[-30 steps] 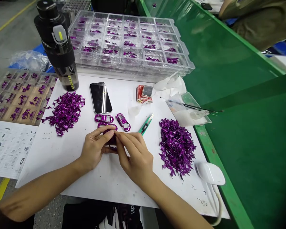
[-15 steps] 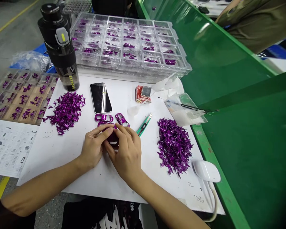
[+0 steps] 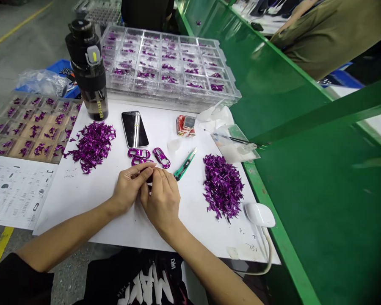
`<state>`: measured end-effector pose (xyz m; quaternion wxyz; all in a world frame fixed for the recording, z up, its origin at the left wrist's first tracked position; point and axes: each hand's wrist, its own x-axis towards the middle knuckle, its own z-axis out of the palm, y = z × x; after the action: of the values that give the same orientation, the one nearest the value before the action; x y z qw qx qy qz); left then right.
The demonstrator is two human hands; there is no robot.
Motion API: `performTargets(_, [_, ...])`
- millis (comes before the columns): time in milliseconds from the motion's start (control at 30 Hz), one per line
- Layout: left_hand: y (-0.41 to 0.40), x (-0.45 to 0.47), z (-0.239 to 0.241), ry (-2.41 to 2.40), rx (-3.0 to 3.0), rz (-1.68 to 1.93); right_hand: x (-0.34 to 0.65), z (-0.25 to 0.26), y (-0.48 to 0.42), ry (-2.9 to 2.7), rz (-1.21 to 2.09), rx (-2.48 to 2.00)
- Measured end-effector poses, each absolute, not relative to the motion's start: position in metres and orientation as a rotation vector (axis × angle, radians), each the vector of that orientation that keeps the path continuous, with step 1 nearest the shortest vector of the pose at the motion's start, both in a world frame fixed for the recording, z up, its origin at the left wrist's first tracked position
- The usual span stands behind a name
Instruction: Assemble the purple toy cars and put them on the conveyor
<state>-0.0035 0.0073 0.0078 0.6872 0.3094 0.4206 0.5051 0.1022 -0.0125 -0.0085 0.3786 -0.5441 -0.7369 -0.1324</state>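
Head camera looks down on a white worktop (image 3: pixel 79 199), where the left hand (image 3: pixel 128 188) and the right hand (image 3: pixel 161 201) meet near the middle. Their fingers are bent and pressed together around a small dark purple metallic piece (image 3: pixel 150 178). Only a sliver of it shows between the fingertips, so its shape and the exact pinch cannot be told.

Just beyond the hands, at twelve o'clock, lie purple car-shaped metal pieces (image 3: pixel 161 157), with a black smartphone (image 3: pixel 135 129) above them. A green utility knife (image 3: pixel 184 164) lies at two o'clock, near the right hand. One heap of purple metallic shards (image 3: pixel 92 146) sits at ten o'clock and another heap (image 3: pixel 222 186) at three. A stacked clear compartment tray (image 3: pixel 165 101) stands at the far edge, and a black water bottle (image 3: pixel 89 80) stands at eleven.

The step in hand looks like close fingertip work on that single piece. It seems to call for small, steady finger movements, with both hands kept together.
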Motion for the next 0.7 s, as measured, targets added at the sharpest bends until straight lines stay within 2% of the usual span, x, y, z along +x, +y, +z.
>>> performTargets(100, [-0.004, -0.003, 0.016, 0.905, 1.009, 1.061, 0.123, 0.000, -0.022, -1.873, -0.026, -1.433])
performTargets(200, [-0.032, -0.004, 0.026, 0.815, 1.434, 1.004, 0.150, 0.017, -0.046, -1.678, 0.482, -1.428])
performTargets(267, [-0.061, -0.005, 0.028, 0.764, 1.518, 1.025, 0.162, 0.028, -0.069, -1.515, 0.779, -1.376])
performTargets(367, [-0.107, -0.005, 0.027, 0.972, 1.312, 1.107, 0.170, 0.039, -0.102, -1.389, 1.100, -1.320])
performTargets(467, [-0.145, -0.002, 0.023, 1.169, 0.859, 0.961, 0.172, 0.041, -0.123, -1.355, 1.321, -1.372])
performTargets(567, [-0.167, 0.002, 0.018, 1.069, 0.417, 0.766, 0.174, 0.039, -0.131, -1.438, 1.467, -1.466])
performTargets(700, [-0.173, 0.006, 0.013, 0.979, 0.222, 0.638, 0.179, 0.031, -0.127, -1.638, 1.496, -1.524])
